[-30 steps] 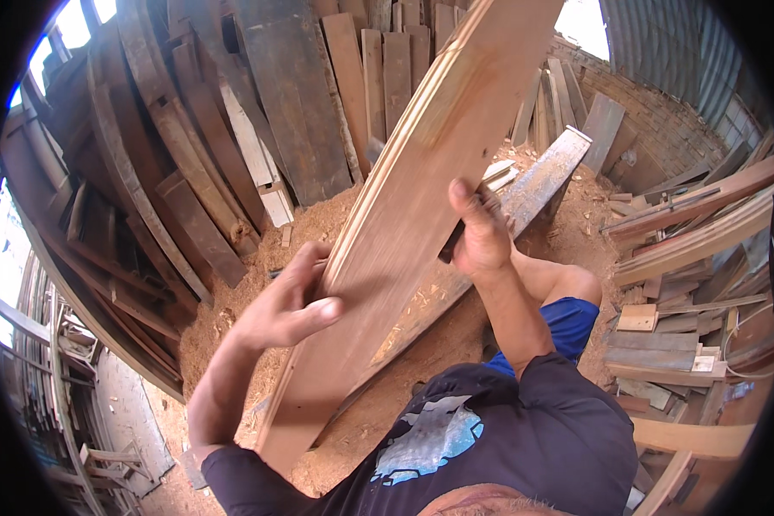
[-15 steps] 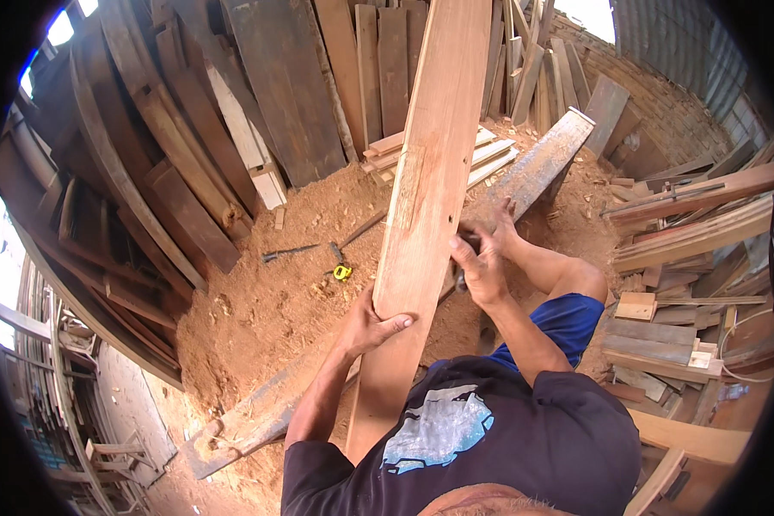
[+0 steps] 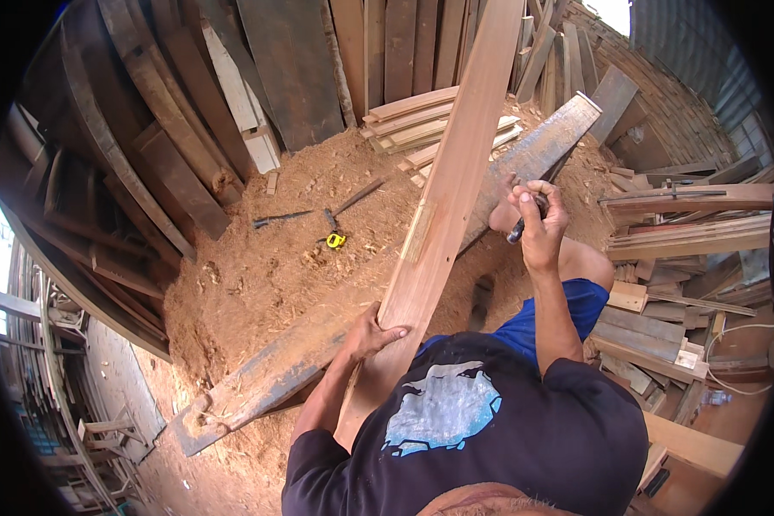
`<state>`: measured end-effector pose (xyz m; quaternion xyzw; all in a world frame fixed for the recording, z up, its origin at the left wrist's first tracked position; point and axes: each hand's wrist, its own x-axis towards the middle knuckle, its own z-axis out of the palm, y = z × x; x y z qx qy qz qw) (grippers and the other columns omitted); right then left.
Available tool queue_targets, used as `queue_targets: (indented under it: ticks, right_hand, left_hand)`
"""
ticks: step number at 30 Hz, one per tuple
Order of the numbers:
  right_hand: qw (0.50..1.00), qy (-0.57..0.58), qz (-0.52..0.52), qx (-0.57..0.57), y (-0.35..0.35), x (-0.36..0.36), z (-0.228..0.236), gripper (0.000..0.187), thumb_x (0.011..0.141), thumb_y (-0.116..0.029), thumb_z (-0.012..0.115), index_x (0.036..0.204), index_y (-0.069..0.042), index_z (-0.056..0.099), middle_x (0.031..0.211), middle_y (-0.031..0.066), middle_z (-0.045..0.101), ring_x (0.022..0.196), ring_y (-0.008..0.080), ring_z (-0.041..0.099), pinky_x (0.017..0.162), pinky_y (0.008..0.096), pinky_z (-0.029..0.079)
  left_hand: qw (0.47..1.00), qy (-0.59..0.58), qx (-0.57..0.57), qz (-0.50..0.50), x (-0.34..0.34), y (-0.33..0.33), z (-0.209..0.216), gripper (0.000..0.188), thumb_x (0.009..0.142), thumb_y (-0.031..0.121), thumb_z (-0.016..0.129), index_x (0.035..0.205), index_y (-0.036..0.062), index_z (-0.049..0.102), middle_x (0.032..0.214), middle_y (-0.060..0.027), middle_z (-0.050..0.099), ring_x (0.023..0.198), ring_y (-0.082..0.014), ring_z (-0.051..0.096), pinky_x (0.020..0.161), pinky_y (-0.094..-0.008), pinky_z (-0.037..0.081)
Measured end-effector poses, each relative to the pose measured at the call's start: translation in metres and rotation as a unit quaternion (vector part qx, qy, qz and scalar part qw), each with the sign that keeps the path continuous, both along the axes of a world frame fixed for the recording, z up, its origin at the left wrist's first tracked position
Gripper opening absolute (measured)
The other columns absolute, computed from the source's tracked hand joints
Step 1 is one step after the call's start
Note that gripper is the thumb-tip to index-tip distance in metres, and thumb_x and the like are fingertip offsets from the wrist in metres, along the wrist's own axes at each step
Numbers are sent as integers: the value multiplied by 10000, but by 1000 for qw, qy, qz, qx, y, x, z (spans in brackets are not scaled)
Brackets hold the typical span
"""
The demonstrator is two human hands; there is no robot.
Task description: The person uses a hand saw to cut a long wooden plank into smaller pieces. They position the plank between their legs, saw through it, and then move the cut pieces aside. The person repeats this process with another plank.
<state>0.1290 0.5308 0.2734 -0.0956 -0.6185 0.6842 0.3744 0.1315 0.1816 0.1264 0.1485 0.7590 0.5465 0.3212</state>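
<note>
- Gripping the plank (image 3: 456, 189) near its lower end, the left hand (image 3: 370, 334) lays its thumb across the upper face while the fingers go round the left edge; that hold probably steadies the board and governs its tilt.
- Well apart from it, the right hand (image 3: 542, 219) is raised to the right of the plank, curled round a dark tool (image 3: 516, 232). Its rounded end pokes out below the fist; the kind of tool cannot be told. Holding it clear of the wood seems to leave the plank's face unobstructed.
- Slanting across the view, the plank passes over the low counter (image 3: 275, 378), its near end beside the person's torso and its far end beyond the top edge. Whether it rests on the counter or is only held above it cannot be told; lying close to the body likely gives one hand enough control.
- A pale, rough patch (image 3: 420, 230) on the plank's left edge faces upward, in plain sight.
- On the sawdust (image 3: 232, 318) left of the plank lie a yellow tape measure (image 3: 335, 241), a wooden-handled tool (image 3: 358, 196) and a slim dark tool (image 3: 281, 219), perhaps grouped there for easy reach.
- Boards (image 3: 292, 69) lean upright behind, presumably to spare floor space.
</note>
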Motion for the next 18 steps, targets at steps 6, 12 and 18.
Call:
queue_targets:
  ticks: [6,12,18]
  right_hand:
    - [1000,-20,11,1,-2,-2,-19,101,981,-10,571,1080,-30,567,959,80,676,808,103,641,690,251,545]
    - [999,-43,28,-16,-15,-4,-18,88,979,-19,585,1064,-42,579,950,81,692,830,128,681,782,271,590]
    - [996,-76,40,-12,-21,-3,-28,105,985,-35,592,1089,-45,588,998,113,701,876,179,707,767,332,614]
  left_hand:
    - [997,-72,-18,-15,18,-12,-24,867,714,406,911,1333,-70,533,1152,-199,693,1060,-242,660,921,-357,520]
    - [988,-88,-108,-62,30,-33,-77,789,729,461,881,1282,-19,587,1113,-179,707,1042,-229,671,904,-364,524]
    - [977,-135,-147,-73,43,-52,-124,877,671,538,879,1311,14,589,1150,-193,706,1097,-287,671,950,-394,515]
